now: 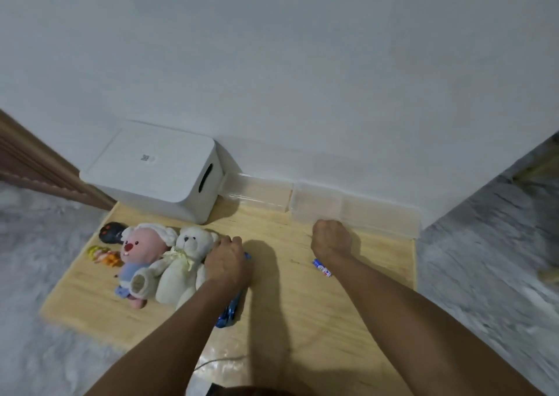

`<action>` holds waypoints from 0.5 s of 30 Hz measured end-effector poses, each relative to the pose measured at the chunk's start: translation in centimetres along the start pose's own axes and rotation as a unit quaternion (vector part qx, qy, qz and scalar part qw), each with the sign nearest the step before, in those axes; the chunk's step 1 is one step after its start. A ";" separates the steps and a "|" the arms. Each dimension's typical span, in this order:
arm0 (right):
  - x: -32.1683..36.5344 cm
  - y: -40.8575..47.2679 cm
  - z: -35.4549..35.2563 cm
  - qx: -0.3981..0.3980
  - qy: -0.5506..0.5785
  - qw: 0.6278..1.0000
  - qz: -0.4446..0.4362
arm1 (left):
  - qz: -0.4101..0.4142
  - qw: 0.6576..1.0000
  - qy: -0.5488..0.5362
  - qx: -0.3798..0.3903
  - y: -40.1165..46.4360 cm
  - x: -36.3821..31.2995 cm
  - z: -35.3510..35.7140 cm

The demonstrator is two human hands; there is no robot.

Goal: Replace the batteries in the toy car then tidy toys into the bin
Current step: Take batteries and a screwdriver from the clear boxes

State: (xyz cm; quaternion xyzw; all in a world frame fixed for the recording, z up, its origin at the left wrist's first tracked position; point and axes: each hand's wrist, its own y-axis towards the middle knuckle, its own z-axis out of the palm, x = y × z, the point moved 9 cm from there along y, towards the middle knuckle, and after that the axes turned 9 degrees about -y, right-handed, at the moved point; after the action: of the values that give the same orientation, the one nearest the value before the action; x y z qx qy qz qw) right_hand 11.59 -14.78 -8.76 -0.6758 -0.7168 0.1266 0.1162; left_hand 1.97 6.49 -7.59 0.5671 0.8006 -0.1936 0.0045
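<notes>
Head view: a white lidded bin [157, 171] sits beyond the left grip [227, 259], which curls over a blue toy car [229, 311] on the wooden table [287, 289]. White teddy [184, 262] lies just left of it. Right grip [331, 239] is fisted; whether it holds anything I cannot tell; a battery [322, 268] lies just beside its wrist.

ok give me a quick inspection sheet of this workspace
surface: pale wooden board on grey carpet
job's things: blue toy car under left hand; batteries by right wrist; white bin, lid on, at the wall
clutter: white bear, pink plush, dark toy, small orange figure, clear trays
grips: left hand curled on the car; right hand fisted, contents hidden
cables: thin white cable near front edge
surroundings: white wall, wooden frame on the left
</notes>
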 end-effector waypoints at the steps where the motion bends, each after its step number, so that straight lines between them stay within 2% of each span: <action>1: 0.2 0.0 0.1 -0.001 -0.009 1.000 -0.001 | -0.012 1.000 0.001 0.008 -0.3 0.5 0.3; 6: 0.9 -0.4 0.4 -0.018 -0.020 1.000 -0.006 | -0.058 0.998 -0.003 0.016 -1.4 2.0 1.1; 10: 2.3 -1.1 0.6 -0.050 -0.014 0.998 -0.045 | -0.069 0.997 -0.003 0.019 -2.0 2.0 1.1; 15: 3.6 -1.9 0.6 -0.057 0.053 0.995 -0.059 | -0.081 0.996 0.011 0.029 -2.0 1.9 1.4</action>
State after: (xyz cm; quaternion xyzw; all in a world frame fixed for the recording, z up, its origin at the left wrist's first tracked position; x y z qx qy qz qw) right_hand 9.34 -11.27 -8.69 -0.6434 -0.7545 0.0420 0.1227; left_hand -0.80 7.21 -8.67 0.5024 0.8378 -0.2105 -0.0368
